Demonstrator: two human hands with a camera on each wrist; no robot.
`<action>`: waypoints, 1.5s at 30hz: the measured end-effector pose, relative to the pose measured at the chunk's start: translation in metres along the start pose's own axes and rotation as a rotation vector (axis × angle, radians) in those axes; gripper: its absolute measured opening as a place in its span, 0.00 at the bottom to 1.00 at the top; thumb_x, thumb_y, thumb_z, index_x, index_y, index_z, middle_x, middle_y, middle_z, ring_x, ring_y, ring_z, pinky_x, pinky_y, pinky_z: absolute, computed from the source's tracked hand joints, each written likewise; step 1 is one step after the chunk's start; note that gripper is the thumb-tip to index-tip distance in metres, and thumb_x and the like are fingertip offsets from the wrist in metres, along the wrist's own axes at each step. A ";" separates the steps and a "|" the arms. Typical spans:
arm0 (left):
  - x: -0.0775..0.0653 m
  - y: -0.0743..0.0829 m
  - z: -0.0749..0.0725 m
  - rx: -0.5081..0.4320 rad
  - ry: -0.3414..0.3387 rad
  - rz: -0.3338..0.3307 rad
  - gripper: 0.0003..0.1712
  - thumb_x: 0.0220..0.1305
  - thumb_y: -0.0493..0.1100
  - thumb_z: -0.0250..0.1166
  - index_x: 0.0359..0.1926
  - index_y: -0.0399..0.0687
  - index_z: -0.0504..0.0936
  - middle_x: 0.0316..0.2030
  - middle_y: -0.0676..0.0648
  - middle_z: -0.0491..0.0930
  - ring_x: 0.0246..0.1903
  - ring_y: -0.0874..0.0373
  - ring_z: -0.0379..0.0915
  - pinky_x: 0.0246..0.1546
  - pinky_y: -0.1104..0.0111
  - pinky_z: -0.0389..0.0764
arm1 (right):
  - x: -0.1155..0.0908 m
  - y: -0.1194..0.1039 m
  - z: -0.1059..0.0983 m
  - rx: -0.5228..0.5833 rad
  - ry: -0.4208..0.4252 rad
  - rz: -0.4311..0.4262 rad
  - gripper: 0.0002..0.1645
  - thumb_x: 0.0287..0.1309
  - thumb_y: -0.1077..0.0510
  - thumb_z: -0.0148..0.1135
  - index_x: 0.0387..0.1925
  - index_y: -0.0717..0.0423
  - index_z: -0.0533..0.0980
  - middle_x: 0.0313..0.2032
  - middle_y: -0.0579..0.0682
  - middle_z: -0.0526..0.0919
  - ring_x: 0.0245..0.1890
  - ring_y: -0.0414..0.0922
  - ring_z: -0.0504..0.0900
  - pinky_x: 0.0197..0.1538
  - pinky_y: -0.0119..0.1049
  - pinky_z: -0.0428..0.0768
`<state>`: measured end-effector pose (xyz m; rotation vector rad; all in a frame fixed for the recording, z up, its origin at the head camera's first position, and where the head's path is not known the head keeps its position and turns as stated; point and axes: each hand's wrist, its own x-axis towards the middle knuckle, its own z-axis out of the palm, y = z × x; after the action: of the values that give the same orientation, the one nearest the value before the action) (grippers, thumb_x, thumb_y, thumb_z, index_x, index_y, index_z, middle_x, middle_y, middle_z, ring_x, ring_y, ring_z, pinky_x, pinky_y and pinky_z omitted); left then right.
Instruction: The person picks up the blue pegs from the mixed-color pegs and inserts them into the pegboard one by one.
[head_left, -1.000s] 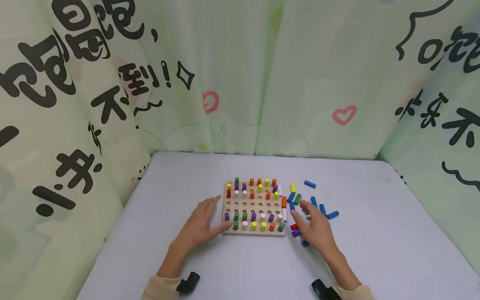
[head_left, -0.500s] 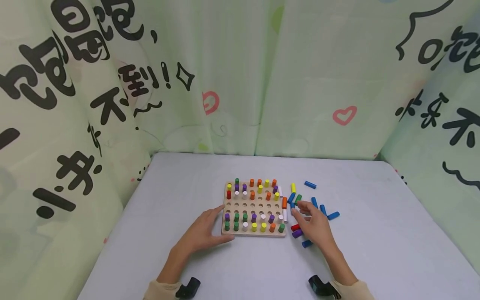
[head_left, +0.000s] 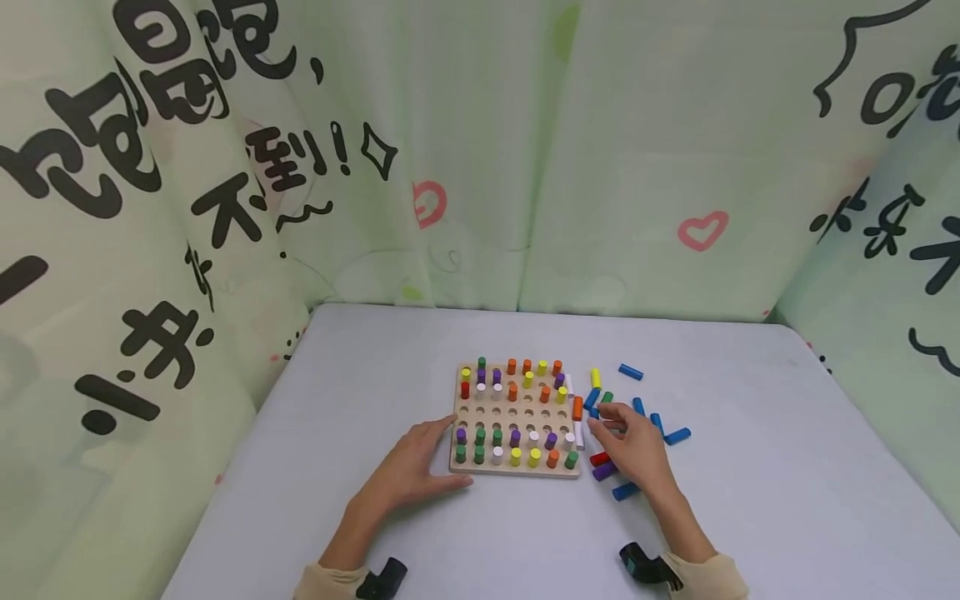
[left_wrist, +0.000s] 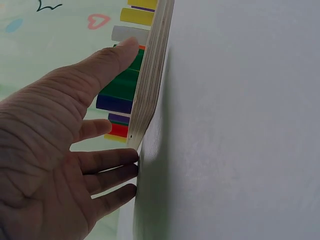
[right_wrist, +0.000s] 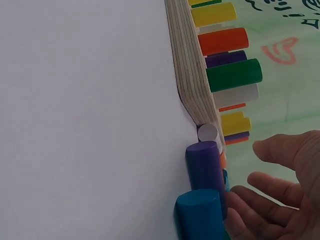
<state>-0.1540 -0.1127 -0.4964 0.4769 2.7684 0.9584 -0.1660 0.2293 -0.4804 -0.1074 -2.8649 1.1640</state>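
Observation:
A wooden pegboard (head_left: 517, 413) stands in the middle of the table, with coloured pegs in its far and near rows and open holes across the middle. My left hand (head_left: 420, 462) lies flat at its near left corner, straight fingers against the board's edge (left_wrist: 150, 85). My right hand (head_left: 630, 442) hovers with relaxed fingers over loose pegs right of the board and holds nothing. In the right wrist view a purple peg (right_wrist: 205, 167), a blue peg (right_wrist: 197, 215) and a white peg (right_wrist: 207, 133) lie beside the board's edge (right_wrist: 192, 90).
More loose pegs lie to the right: a far blue one (head_left: 631, 372), a yellow one (head_left: 596, 378), an orange one (head_left: 577, 407), a red one (head_left: 599, 458), a blue one (head_left: 677, 436). Printed green curtains (head_left: 480, 167) wall the grey table (head_left: 750, 500) on three sides.
My left hand has slid back from the board's left side to its near left corner. The right hand has stayed over the loose pegs, fingers shifting slightly.

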 end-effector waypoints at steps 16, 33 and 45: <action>0.001 0.000 0.006 0.017 0.024 0.030 0.51 0.56 0.61 0.77 0.74 0.46 0.66 0.66 0.35 0.72 0.66 0.38 0.68 0.65 0.45 0.70 | 0.003 0.005 -0.001 -0.070 -0.029 0.008 0.27 0.64 0.57 0.69 0.60 0.66 0.75 0.53 0.66 0.83 0.52 0.61 0.83 0.49 0.49 0.85; 0.001 0.001 0.007 0.046 0.019 0.044 0.44 0.59 0.59 0.75 0.71 0.46 0.71 0.66 0.37 0.73 0.67 0.39 0.67 0.66 0.45 0.69 | 0.011 0.007 0.000 -0.101 -0.023 -0.004 0.23 0.61 0.61 0.71 0.55 0.68 0.77 0.43 0.61 0.85 0.38 0.51 0.83 0.42 0.42 0.85; -0.001 -0.003 0.006 0.081 0.039 0.049 0.43 0.60 0.60 0.74 0.69 0.47 0.72 0.65 0.38 0.74 0.66 0.41 0.68 0.66 0.46 0.70 | 0.012 0.009 0.005 -0.114 0.004 0.002 0.21 0.61 0.63 0.68 0.55 0.66 0.78 0.41 0.58 0.84 0.37 0.49 0.80 0.42 0.40 0.83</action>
<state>-0.1522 -0.1115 -0.5025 0.5466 2.8524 0.8774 -0.1776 0.2331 -0.4905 -0.1166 -2.9275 0.9995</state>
